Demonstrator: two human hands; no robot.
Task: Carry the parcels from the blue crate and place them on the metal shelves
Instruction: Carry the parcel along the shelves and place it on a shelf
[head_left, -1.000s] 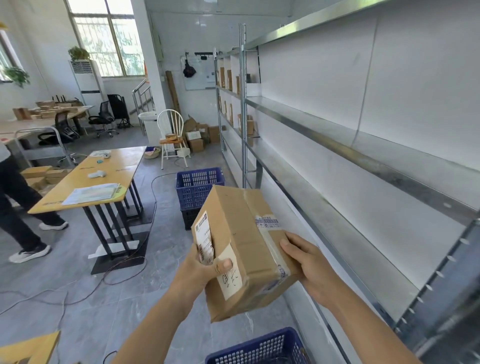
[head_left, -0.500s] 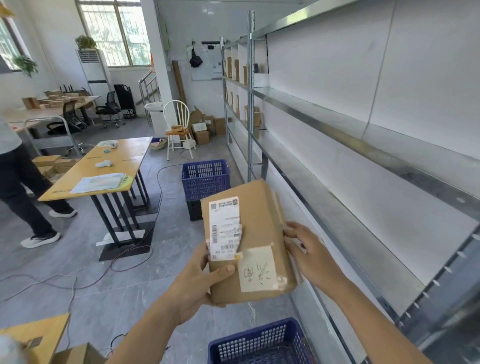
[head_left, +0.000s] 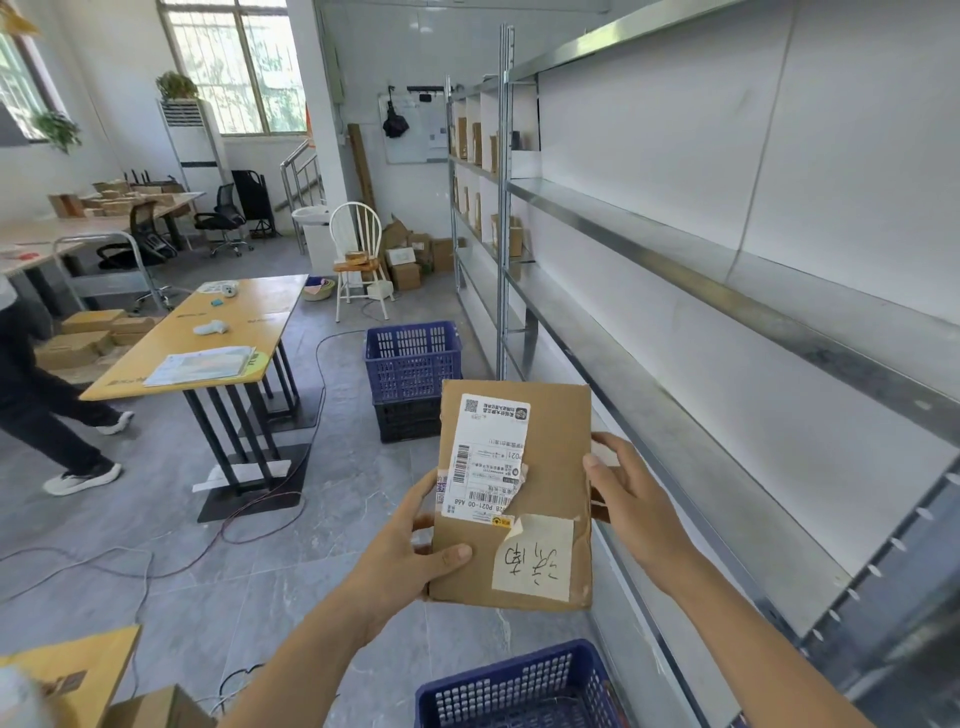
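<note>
A person holds a flat brown cardboard parcel (head_left: 519, 499) upright in both bare hands, above the rim of a blue perforated plastic crate (head_left: 519, 686) on the grey floor and just beside the long bare metal shelves (head_left: 701, 415) to their right. The left hand (head_left: 410, 561) grips its lower left corner, thumb pressed on the front face beside a white shipping label (head_left: 485, 457), while the right hand (head_left: 628, 493) clasps the right edge, fingers curled behind. A second blue crate (head_left: 413, 358) stands farther along the shelving.
</note>
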